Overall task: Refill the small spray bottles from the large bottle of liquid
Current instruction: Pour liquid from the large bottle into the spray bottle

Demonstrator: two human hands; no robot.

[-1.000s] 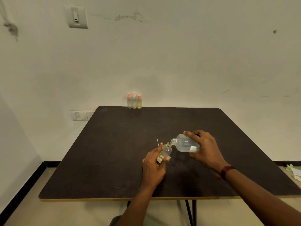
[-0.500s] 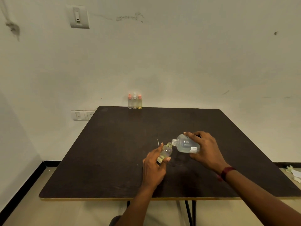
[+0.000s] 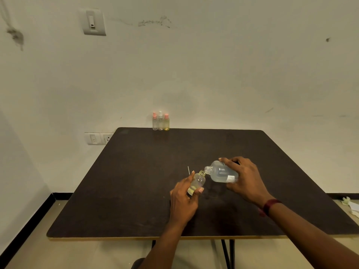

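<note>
My left hand (image 3: 183, 199) grips a small clear bottle (image 3: 197, 183) without its cap, tilted to the right, with a little yellowish liquid at its bottom. My right hand (image 3: 245, 181) holds the large clear bottle (image 3: 221, 172) tipped almost flat, its open neck touching the small bottle's mouth. Both bottles are above the middle of the dark table (image 3: 136, 191). A thin white tube (image 3: 188, 170) stands just left of the small bottle.
Three small spray bottles (image 3: 160, 122), two with pink caps and one with a clear cap, stand in a row at the table's far edge against the wall. Wall sockets (image 3: 98, 138) sit left of the table. Paper scraps (image 3: 349, 204) lie on the floor at right.
Both hands and bottles stay nearly in place. The large bottle remains tipped against the small bottle's mouth.
</note>
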